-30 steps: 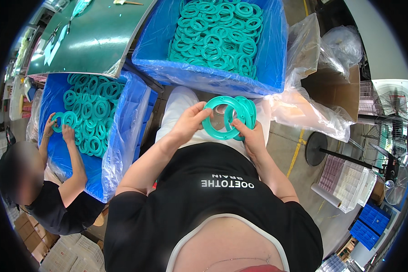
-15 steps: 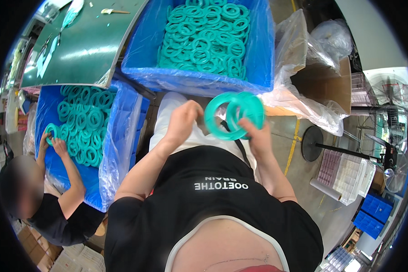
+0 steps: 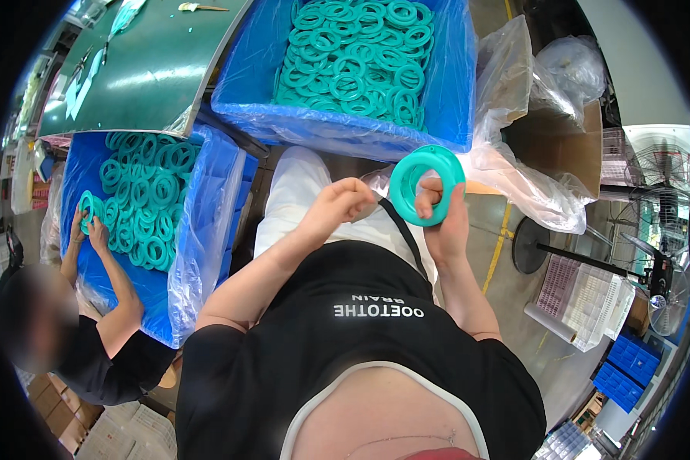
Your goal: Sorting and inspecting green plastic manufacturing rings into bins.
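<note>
While the left hand [image 3: 332, 210] hovers curled, its hold unclear, the right hand [image 3: 448, 228] clamps a teal ring [image 3: 403, 188] by the near right corner of the blue bin [image 3: 455, 92]; probably light, stiff, slick, best pinched at the rim.

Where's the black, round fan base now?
In the head view, right of centre: the black, round fan base is on the floor, past the yellow painted line from the person's right hand.

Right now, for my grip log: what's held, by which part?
The right hand holds at least one teal ring by its right rim, fingers through the hole; the left hand looks empty.
</note>
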Demonstrator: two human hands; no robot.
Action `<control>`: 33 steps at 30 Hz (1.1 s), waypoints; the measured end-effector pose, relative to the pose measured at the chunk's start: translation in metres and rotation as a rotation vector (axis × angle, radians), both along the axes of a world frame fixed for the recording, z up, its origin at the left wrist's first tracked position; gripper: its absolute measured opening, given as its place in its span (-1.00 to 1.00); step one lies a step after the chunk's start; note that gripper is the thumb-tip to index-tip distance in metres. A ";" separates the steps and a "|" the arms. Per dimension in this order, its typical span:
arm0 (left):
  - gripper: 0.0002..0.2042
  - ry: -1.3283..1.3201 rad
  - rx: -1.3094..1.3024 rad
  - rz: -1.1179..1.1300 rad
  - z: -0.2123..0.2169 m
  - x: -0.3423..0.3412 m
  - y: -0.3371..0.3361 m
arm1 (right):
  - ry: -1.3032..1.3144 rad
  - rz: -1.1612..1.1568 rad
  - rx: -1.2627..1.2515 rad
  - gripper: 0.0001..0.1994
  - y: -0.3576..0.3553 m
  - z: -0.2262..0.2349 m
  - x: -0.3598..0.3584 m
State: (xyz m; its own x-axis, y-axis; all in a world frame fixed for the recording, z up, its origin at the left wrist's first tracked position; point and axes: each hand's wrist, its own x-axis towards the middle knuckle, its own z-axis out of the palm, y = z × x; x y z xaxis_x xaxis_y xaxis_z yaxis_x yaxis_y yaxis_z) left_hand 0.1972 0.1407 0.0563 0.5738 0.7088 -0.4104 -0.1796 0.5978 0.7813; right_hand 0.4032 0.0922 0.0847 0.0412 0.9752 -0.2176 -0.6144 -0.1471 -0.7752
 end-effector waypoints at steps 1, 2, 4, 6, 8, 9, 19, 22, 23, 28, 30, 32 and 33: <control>-0.91 0.092 0.218 0.035 0.012 0.008 -0.008 | -0.152 -0.017 -0.008 -0.47 0.000 0.000 -0.009; -0.91 0.093 0.216 0.036 0.022 0.009 -0.013 | -0.305 -0.032 -0.017 -0.47 -0.001 0.001 -0.016; -0.82 0.451 0.853 -0.171 0.033 0.011 -0.019 | -0.200 0.040 -0.032 -0.47 -0.003 -0.001 -0.022; -0.70 0.533 1.047 -0.085 0.016 0.015 -0.024 | -0.107 0.021 -0.088 -0.49 -0.003 -0.008 -0.031; -0.63 0.615 1.351 -0.020 -0.001 0.016 -0.022 | -0.071 0.049 -0.090 -0.50 -0.004 -0.009 -0.030; -0.63 0.614 1.351 -0.022 -0.002 0.016 -0.023 | -0.045 0.067 -0.085 -0.50 -0.003 -0.011 -0.027; -0.73 0.546 1.117 -0.046 0.011 0.010 -0.014 | 0.083 0.025 -0.285 -0.51 0.009 -0.012 -0.026; -0.80 0.429 0.794 0.037 -0.005 0.002 -0.012 | 0.124 0.021 -0.304 -0.55 0.011 -0.033 -0.007; -0.84 0.309 0.649 0.194 -0.006 0.000 -0.008 | 0.162 -0.046 -0.332 -0.63 0.012 -0.021 -0.009; -0.81 0.005 0.044 0.219 -0.006 -0.018 -0.001 | -0.173 -0.123 -0.191 -0.74 0.006 -0.034 -0.013; -0.81 -0.063 -0.043 0.158 -0.003 -0.017 -0.004 | -0.223 -0.025 -0.193 -0.74 0.005 -0.038 -0.019; -0.81 -0.029 -0.025 0.109 -0.004 -0.018 -0.002 | -0.127 0.008 -0.187 -0.69 0.009 -0.033 -0.018; -0.80 0.004 -0.007 0.060 -0.005 -0.019 -0.002 | -0.202 0.030 -0.212 -0.69 0.012 -0.029 -0.016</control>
State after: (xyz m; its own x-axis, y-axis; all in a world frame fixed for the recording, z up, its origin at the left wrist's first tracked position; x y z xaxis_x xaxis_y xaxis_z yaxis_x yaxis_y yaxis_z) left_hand 0.1777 0.1388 0.0515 0.5287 0.7386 -0.4182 -0.2117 0.5919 0.7777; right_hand 0.3875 0.1044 0.0561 0.0760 0.9104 -0.4067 -0.4433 -0.3345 -0.8316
